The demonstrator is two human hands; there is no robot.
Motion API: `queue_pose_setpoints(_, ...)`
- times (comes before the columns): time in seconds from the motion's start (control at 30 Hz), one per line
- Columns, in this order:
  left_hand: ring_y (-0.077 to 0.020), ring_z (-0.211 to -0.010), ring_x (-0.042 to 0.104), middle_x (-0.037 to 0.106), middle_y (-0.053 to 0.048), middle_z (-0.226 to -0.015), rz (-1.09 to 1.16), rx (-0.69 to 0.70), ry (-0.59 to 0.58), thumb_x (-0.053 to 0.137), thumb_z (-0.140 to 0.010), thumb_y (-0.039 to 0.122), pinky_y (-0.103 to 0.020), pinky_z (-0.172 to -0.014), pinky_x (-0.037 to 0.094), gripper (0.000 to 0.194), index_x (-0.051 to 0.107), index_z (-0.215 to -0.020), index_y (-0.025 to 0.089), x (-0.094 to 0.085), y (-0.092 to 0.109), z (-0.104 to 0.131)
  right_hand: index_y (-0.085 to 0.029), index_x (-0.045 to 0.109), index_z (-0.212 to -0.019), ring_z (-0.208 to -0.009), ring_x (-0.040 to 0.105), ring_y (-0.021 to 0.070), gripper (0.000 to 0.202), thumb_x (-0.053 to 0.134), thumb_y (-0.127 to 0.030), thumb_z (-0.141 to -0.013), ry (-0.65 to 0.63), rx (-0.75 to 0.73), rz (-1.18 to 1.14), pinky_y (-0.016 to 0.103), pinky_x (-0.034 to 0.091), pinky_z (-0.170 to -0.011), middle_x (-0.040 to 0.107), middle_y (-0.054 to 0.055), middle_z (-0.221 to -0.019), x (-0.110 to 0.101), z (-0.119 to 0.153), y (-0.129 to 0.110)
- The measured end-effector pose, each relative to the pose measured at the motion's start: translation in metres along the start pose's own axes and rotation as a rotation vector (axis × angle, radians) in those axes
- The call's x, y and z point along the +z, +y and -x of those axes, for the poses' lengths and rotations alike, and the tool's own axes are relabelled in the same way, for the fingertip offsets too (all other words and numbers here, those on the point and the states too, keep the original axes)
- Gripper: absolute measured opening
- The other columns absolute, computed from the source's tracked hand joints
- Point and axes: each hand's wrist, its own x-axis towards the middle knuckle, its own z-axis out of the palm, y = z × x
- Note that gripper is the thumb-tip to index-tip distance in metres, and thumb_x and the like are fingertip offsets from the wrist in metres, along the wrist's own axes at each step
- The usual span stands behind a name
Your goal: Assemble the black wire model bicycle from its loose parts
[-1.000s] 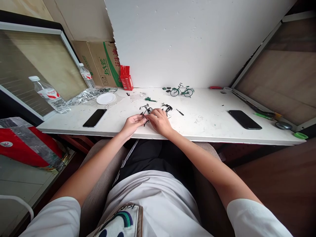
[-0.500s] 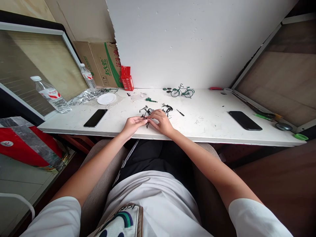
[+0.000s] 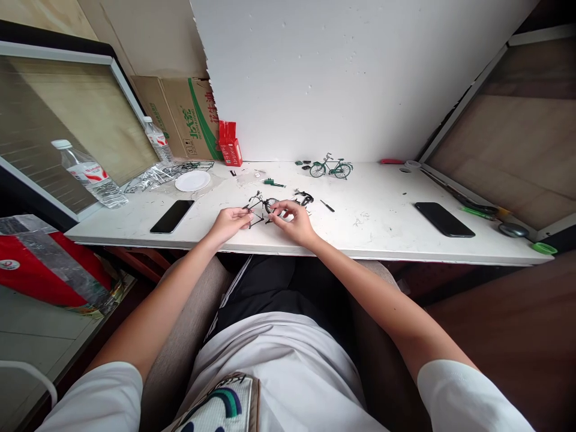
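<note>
My left hand (image 3: 232,223) pinches the left part of a small black model bicycle frame (image 3: 257,221) above the front of the white table. On the frame's right side is my right hand (image 3: 291,221), its thumb and index finger brought together near a small black wheel (image 3: 271,206); whatever lies between those fingertips is too small to make out. Black loose parts (image 3: 305,197) rest just behind my right hand, and a small dark screwdriver (image 3: 327,206) lies to their right.
A finished green model bicycle (image 3: 332,167) stands at the back, with a green part (image 3: 273,183) left of it. Phones lie at left (image 3: 173,216) and right (image 3: 444,219). Bottles (image 3: 92,174), a white lid (image 3: 192,180) and a red box (image 3: 230,144) occupy the left side.
My hands have moved apart, my left hand shifting left with the black frame. More of the frame and the wheel now shows between them.
</note>
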Motion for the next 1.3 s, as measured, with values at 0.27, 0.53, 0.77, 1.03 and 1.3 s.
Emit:
queue_pose_setpoints(0.27, -0.0306, -0.088, 0.071, 0.078, -0.011, -0.082, -0.311, -0.025, 0.178, 0.100, -0.055, 0.035, -0.037, -0.089, 0.052, 0.041, 0.081, -0.086, 0.015, -0.045, -0.007, -0.020, -0.023, 0.082, -0.100, -0.107, 0.075, 0.0261, 0.036, 0.071, -0.058, -0.096, -0.069, 0.058, 0.007, 0.038, 0.057, -0.086, 0.082, 0.008, -0.111, 0.002, 0.001, -0.005)
queue_pose_setpoints(0.53, -0.0244, -0.090, 0.068, 0.075, -0.010, -0.101, -0.642, 0.490, 0.175, 0.063, -0.098, 0.053, -0.035, -0.087, 0.051, 0.042, 0.079, -0.113, 0.017, -0.016, 0.019, 0.005, -0.025, 0.085, -0.104, -0.105, 0.070, 0.0247, 0.041, 0.072, -0.063, -0.095, -0.089, 0.008, -0.058, 0.035, 0.054, -0.082, 0.081, 0.007, -0.106, 0.006, 0.001, -0.006)
queue_pose_setpoints(0.77, -0.0228, -0.092, 0.068, 0.079, -0.009, -0.100, -0.418, 0.465, -0.232, 0.068, -0.096, 0.053, -0.032, -0.076, 0.048, 0.037, 0.083, -0.096, 0.019, 0.026, 0.021, 0.029, -0.024, 0.085, -0.101, -0.097, 0.071, 0.0231, 0.037, 0.075, -0.059, -0.094, -0.123, -0.019, -0.087, 0.033, 0.051, -0.077, 0.080, 0.007, -0.100, -0.007, -0.006, -0.006)
queue_pose_setpoints(1.03, -0.0206, -0.081, 0.067, 0.079, -0.009, -0.091, -0.241, 0.272, -0.151, 0.082, -0.083, 0.058, -0.032, -0.077, 0.049, 0.045, 0.082, -0.097, 0.015, 0.035, 0.000, 0.026, -0.018, 0.078, -0.120, -0.103, 0.068, 0.0254, 0.024, 0.060, -0.026, -0.104, -0.122, 0.039, 0.304, 0.038, 0.052, -0.090, 0.077, 0.012, -0.118, -0.059, -0.026, 0.022)
queue_pose_setpoints(1.3, -0.0113, -0.060, 0.052, 0.079, -0.011, -0.094, -0.177, 0.166, -0.198, 0.079, -0.083, 0.065, -0.027, -0.056, 0.036, 0.054, 0.082, -0.099, 0.014, 0.035, -0.006, 0.026, -0.019, 0.080, -0.121, -0.119, 0.053, 0.0378, 0.037, 0.051, -0.011, -0.100, -0.148, 0.263, 0.884, 0.047, 0.044, -0.094, 0.072, 0.017, -0.121, -0.124, -0.030, 0.068)
